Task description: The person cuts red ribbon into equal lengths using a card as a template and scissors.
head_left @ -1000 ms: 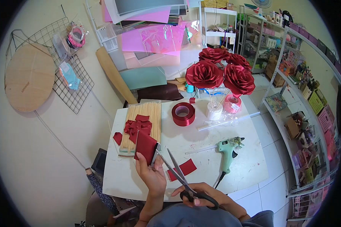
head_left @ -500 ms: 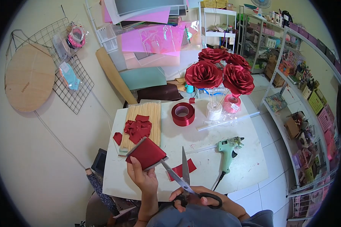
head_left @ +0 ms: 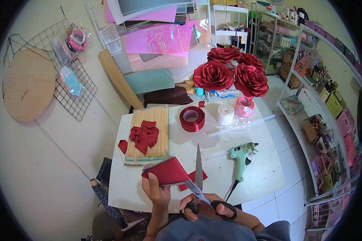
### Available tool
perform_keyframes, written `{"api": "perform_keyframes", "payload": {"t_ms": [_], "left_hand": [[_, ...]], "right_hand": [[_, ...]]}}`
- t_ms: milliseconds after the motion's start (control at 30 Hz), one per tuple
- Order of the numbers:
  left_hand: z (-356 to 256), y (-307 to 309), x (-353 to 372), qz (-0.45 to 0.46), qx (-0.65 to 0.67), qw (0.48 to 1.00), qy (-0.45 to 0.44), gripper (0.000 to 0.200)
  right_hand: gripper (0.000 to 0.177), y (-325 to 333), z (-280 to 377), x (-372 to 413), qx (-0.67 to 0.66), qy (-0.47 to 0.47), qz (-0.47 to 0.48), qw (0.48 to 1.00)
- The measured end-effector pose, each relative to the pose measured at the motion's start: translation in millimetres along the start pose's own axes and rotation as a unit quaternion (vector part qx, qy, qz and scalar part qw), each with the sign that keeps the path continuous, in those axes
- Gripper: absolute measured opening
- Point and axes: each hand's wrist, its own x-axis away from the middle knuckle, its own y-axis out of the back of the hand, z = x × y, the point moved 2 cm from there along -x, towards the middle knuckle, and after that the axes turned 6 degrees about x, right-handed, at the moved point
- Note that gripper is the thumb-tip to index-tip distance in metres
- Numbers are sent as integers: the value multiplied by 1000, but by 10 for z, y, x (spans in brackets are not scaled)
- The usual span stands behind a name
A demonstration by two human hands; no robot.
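Observation:
My left hand grips a red satin ribbon wrapped around a flat card with grey edges, tilted above the table's front part. In my right hand are black-handled scissors, their blades spread apart. One blade lies against the right end of the wrapped ribbon; the other points up and away. Partly hidden behind the scissors, a flat red ribbon piece rests on the table. Several cut red pieces lie on a bundle of bamboo sticks.
A roll of red ribbon sits mid-table, with a mint glue gun and its cord to the right. Several red ribbon roses stand in a white holder near the back. Shelves line the right side.
My left hand has moved the wrapped ribbon right and slightly down, turning it. The lower scissor blade now meets the ribbon's right end. The view has shifted slightly.

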Motion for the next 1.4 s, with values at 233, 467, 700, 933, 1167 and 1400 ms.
{"api": "perform_keyframes", "payload": {"t_ms": [233, 467, 700, 933, 1167, 1400], "left_hand": [[44, 131, 76, 71, 57, 996, 12, 31], [163, 346, 126, 59, -243, 963, -105, 43], [118, 243, 68, 123, -318, 922, -185, 48], [17, -10, 9, 48, -22, 999, 5, 36], [113, -9, 72, 91, 9, 995, 50, 35], [233, 116, 65, 83, -132, 987, -37, 33]], "right_hand": [[72, -23, 18, 7, 14, 10, -2, 1000], [61, -19, 73, 30, 37, -2, -19, 999], [51, -24, 113, 68, 54, -39, -50, 997], [54, 16, 63, 87, 13, -44, -62, 997], [64, 70, 96, 101, -72, 4, -39, 997], [60, 94, 39, 104, -44, -15, -52, 998]]}}
